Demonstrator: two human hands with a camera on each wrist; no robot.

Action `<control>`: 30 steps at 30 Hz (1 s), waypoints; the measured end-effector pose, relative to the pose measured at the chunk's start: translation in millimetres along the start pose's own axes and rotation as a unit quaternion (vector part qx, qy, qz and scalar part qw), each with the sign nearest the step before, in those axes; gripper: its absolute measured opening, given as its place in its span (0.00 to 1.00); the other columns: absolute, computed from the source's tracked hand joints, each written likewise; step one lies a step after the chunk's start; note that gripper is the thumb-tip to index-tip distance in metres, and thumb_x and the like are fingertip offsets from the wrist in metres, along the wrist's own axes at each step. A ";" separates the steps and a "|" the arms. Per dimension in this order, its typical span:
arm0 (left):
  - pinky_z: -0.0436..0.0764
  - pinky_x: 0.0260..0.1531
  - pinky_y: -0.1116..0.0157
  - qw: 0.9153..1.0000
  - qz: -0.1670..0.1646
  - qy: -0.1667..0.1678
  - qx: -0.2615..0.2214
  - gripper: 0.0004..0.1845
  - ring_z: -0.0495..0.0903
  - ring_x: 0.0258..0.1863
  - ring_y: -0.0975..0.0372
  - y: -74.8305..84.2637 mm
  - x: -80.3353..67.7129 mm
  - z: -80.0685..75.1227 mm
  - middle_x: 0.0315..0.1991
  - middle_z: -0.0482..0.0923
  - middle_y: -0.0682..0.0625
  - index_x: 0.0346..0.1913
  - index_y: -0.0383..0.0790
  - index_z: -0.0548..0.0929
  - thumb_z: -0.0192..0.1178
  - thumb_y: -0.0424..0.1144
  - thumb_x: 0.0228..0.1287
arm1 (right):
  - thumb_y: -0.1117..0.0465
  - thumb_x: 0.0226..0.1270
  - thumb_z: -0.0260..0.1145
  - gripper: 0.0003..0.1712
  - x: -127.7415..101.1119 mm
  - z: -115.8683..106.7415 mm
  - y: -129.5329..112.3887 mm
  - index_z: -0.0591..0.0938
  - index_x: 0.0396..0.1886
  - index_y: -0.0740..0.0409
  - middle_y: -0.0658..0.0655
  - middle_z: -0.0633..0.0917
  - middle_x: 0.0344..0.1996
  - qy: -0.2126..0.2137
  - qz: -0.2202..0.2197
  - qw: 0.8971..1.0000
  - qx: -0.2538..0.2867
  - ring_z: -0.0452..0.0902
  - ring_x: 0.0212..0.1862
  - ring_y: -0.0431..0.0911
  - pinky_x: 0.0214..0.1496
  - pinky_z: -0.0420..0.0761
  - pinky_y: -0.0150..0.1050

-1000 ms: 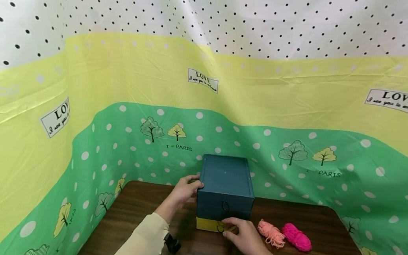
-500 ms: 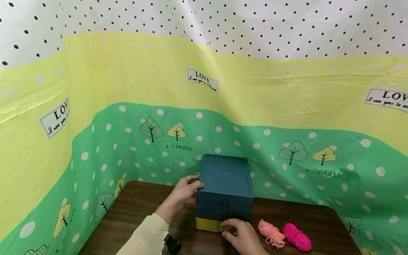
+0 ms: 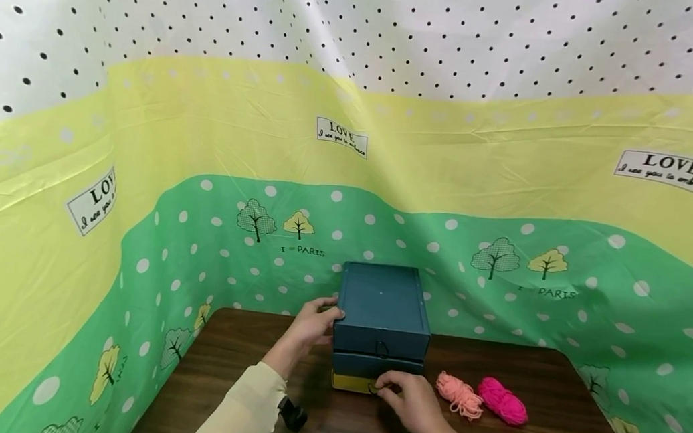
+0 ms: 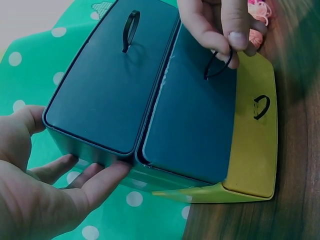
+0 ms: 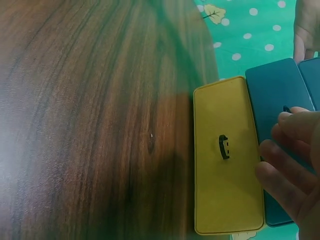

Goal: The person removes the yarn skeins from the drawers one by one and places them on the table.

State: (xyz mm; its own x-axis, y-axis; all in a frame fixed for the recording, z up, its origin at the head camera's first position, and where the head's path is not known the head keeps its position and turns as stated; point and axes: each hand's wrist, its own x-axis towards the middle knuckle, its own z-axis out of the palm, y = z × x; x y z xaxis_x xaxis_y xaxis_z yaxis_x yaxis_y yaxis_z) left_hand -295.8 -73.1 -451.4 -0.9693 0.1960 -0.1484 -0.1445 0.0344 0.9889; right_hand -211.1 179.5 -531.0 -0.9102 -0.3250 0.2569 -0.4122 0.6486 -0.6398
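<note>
A small chest of drawers (image 3: 380,296) has two blue drawers above a yellow drawer (image 5: 230,195), each with a black loop handle. My left hand (image 3: 313,321) rests against its left side, thumb at the upper edge and fingers spread along the wall. In the left wrist view the middle blue drawer (image 4: 192,125) juts slightly out past the top drawer (image 4: 107,80). My right hand (image 3: 415,399) pinches that middle drawer's handle (image 4: 220,75) between thumb and finger. The yellow drawer below is shut, its handle untouched.
Right of the chest lie a peach yarn skein (image 3: 459,395) and a bright pink yarn skein (image 3: 502,400) on the brown wooden table (image 3: 332,423). A patterned green, yellow and white curtain (image 3: 295,260) hangs behind. A black buckle (image 3: 292,414) hangs at my left sleeve.
The middle blue drawer has come slightly forward, and a gap line now shows beneath the top drawer. My right fingers have closed on its handle. My left hand has stayed in place.
</note>
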 end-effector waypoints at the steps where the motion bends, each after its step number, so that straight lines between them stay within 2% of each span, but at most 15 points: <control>1: 0.85 0.49 0.49 1.000 0.000 0.000 0.002 0.34 0.81 0.45 0.55 0.0 0.0 -0.2 0.55 0.77 0.39 0.76 0.41 0.68 0.63 0.43 0.70 | 0.56 0.67 0.73 0.06 -1.4 -0.8 -0.4 0.88 0.37 0.36 0.40 0.90 0.38 -0.004 0.001 1.000 0.003 0.85 0.40 0.35 0.37 0.82 0.34; 7: 0.86 0.49 0.50 1.000 -0.005 0.001 0.008 0.34 0.81 0.47 0.54 -0.4 0.4 -1.1 0.55 0.77 0.39 0.76 0.42 0.69 0.63 0.44 0.69 | 0.58 0.68 0.72 0.09 -10.5 -4.2 -1.2 0.88 0.38 0.34 0.44 0.91 0.39 -0.025 -0.005 0.999 0.022 0.83 0.40 0.32 0.37 0.81 0.34; 16: 0.85 0.50 0.48 1.000 -0.008 0.000 0.000 0.34 0.82 0.46 0.54 -0.8 1.8 -1.3 0.55 0.77 0.38 0.76 0.41 0.68 0.63 0.43 0.69 | 0.54 0.69 0.71 0.06 -21.7 -4.4 -7.3 0.88 0.39 0.33 0.46 0.91 0.39 -0.027 -0.011 0.998 0.048 0.82 0.40 0.31 0.37 0.82 0.33; 23: 0.85 0.51 0.48 1.000 -0.009 0.000 0.003 0.34 0.81 0.51 0.51 -0.7 1.9 -2.0 0.60 0.75 0.37 0.76 0.42 0.69 0.64 0.44 0.69 | 0.51 0.70 0.71 0.04 -28.7 -4.1 -10.6 0.89 0.41 0.34 0.41 0.90 0.39 -0.030 -0.015 0.997 0.062 0.84 0.43 0.32 0.40 0.84 0.34; 30: 0.86 0.48 0.50 1.000 -0.007 -0.001 0.000 0.35 0.84 0.48 0.53 0.1 1.2 -2.2 0.59 0.77 0.37 0.76 0.42 0.69 0.64 0.44 0.69 | 0.52 0.70 0.71 0.04 -35.0 -2.8 -14.8 0.88 0.39 0.34 0.43 0.90 0.38 -0.029 -0.014 0.998 0.063 0.83 0.43 0.31 0.40 0.83 0.35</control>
State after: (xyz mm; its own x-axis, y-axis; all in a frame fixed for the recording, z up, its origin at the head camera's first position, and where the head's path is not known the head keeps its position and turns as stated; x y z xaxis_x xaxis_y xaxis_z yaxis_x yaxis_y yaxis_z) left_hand -297.4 -75.0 -451.5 -0.9668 0.1973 -0.1623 -0.1580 0.0374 0.9867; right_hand -173.3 183.2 -528.5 -0.8932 -0.3827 0.2359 -0.4252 0.5485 -0.7200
